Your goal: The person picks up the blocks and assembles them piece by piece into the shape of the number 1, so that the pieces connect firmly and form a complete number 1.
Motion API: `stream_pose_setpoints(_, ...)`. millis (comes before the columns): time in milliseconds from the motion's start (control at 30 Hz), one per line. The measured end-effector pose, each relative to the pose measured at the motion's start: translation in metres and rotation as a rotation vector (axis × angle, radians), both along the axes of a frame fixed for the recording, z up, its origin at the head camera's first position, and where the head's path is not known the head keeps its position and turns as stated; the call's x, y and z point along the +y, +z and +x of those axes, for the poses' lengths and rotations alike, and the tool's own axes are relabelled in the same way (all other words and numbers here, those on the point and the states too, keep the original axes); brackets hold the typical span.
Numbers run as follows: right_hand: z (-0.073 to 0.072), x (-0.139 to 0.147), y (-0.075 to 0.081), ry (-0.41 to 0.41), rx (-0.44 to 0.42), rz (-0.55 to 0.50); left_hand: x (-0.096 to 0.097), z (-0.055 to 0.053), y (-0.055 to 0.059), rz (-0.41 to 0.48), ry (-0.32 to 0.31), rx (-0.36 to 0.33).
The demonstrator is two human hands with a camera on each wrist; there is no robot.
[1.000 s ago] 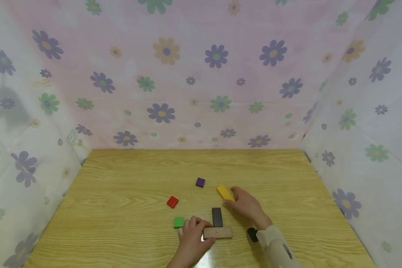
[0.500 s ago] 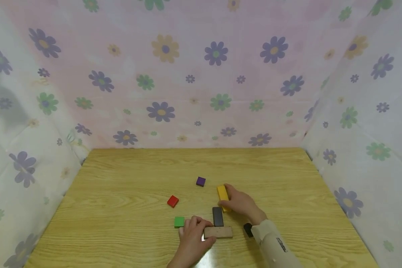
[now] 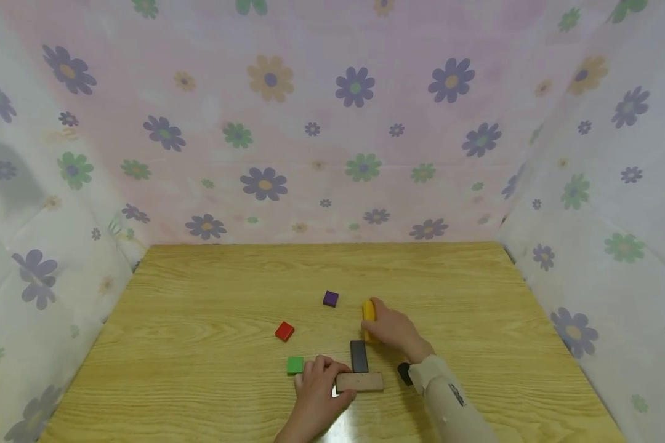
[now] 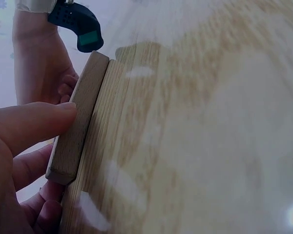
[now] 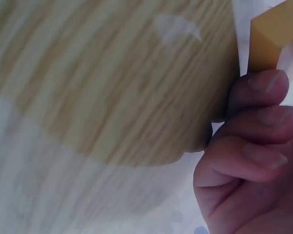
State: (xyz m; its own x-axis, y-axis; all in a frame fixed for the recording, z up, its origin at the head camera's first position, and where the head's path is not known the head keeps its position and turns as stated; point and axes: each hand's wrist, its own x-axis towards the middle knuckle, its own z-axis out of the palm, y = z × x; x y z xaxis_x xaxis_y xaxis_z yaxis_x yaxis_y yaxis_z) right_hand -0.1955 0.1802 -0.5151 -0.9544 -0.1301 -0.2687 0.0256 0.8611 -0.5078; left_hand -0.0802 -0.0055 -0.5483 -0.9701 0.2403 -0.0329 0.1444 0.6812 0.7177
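Note:
My left hand pinches the left end of a plain wooden block, thumb on its near side and fingers at its far side. In the left wrist view the same block lies along the tabletop beside my thumb. A black block stretches away from the wooden block's far side. Just beyond it, my right hand grips a yellow block between thumb and fingers, its near end partly hidden. One end of the yellow block shows past the curled fingers in the right wrist view.
A green block lies right by my left fingers. Farther off are a red block and a purple block. Flowered cloth walls in the back and sides of the wooden table.
My right hand has moved slightly left, turning the yellow block from slanted to nearly in line with the black block and tipping it to a narrower face. My left hand keeps its place.

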Motion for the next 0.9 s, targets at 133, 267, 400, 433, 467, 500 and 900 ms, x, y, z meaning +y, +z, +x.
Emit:
stream_pose_setpoints(133, -0.006, -0.007, 0.001, 0.005, 0.010, -0.007, -0.001, -0.001, 0.001, 0.000, 0.007, -0.019)
stream_pose_setpoints(267, -0.011, -0.014, 0.005, 0.009, 0.025, -0.007, 0.000, -0.002, 0.002, -0.014, 0.016, -0.014)
stream_pose_setpoints(400, -0.011, -0.018, 0.005, 0.011, 0.023, 0.003, 0.002, -0.001, 0.000, -0.025, 0.015, -0.007)
stream_pose_setpoints(433, -0.011, -0.018, 0.004, 0.010, 0.023, 0.005, 0.002, -0.001, -0.001, -0.025, 0.017, -0.006)
stream_pose_setpoints(467, -0.011, -0.018, 0.004, 0.008, 0.022, 0.008, 0.002, -0.001, -0.001, -0.024, 0.020, -0.002)
stream_pose_setpoints(500, -0.011, -0.019, 0.004, 0.005, 0.024, 0.005, 0.002, -0.001, -0.002, -0.022, 0.023, 0.002)
stream_pose_setpoints(900, -0.007, -0.022, 0.003, -0.010, 0.018, -0.009, 0.002, 0.000, -0.004, -0.032, 0.028, 0.006)
